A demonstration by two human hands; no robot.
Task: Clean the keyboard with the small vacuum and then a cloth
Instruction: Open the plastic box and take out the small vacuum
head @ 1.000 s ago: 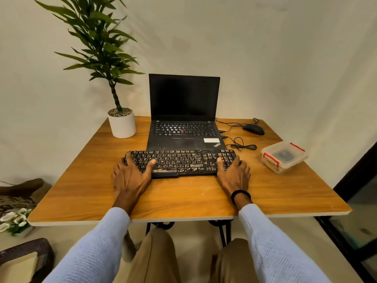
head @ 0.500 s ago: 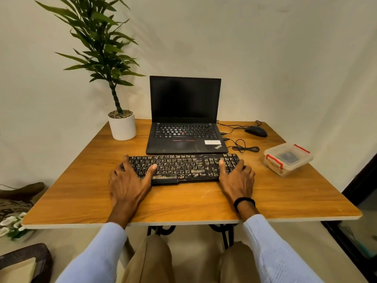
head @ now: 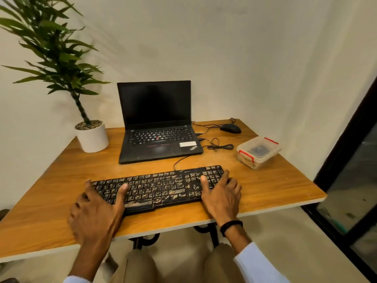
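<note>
A black keyboard point(head: 159, 186) with dusty, smeared keys lies across the front of the wooden table point(head: 265, 186), its cable running back toward the laptop. My left hand point(head: 95, 213) grips its left end, thumb on the keys and fingers round the edge. My right hand point(head: 221, 198) grips the right end the same way, thumb on the number pad. A clear lidded box point(head: 258, 151) with red clips holds a dark object that I cannot identify. No cloth is in view.
An open black laptop point(head: 157, 127) stands behind the keyboard. A potted plant point(head: 92, 137) is at the back left. A black mouse point(head: 230, 128) and a coiled cable point(head: 220, 147) lie at the back right. A dark door frame is on the right.
Both hands have drawn the keyboard away from the laptop toward the table's front edge, leaving a gap between them. My view has moved closer.
</note>
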